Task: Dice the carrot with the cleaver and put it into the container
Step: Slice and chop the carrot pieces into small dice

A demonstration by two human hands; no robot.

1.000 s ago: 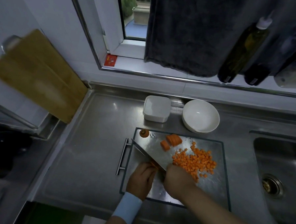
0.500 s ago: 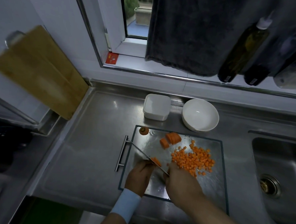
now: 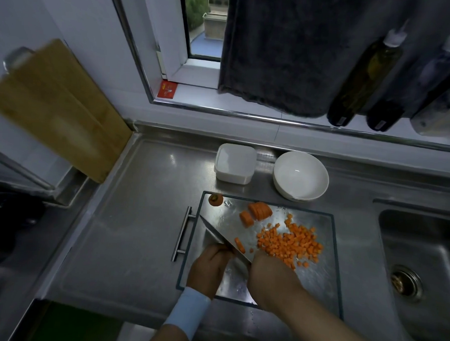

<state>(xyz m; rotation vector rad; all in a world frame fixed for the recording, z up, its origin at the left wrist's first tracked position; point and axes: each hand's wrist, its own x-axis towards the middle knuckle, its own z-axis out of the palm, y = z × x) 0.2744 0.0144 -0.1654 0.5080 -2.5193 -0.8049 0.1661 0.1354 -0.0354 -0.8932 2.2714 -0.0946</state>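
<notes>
Since the earlier frame the broad steel cleaver (image 3: 230, 239) has been tilted, so its flat face is shown, with an orange carrot strip (image 3: 239, 245) against it. It is gripped by the right hand (image 3: 270, 277) for cutting. The left hand (image 3: 208, 266) is curled beside the blade as a guide; what it holds cannot be told. Orange carrot dice (image 3: 290, 244) are heaped toward the right edge of the steel cutting board (image 3: 317, 284); the white square plastic container (image 3: 234, 163) stands beyond its far edge.

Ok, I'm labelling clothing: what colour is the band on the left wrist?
Light blue; the wristband shows best in the head view.
</notes>
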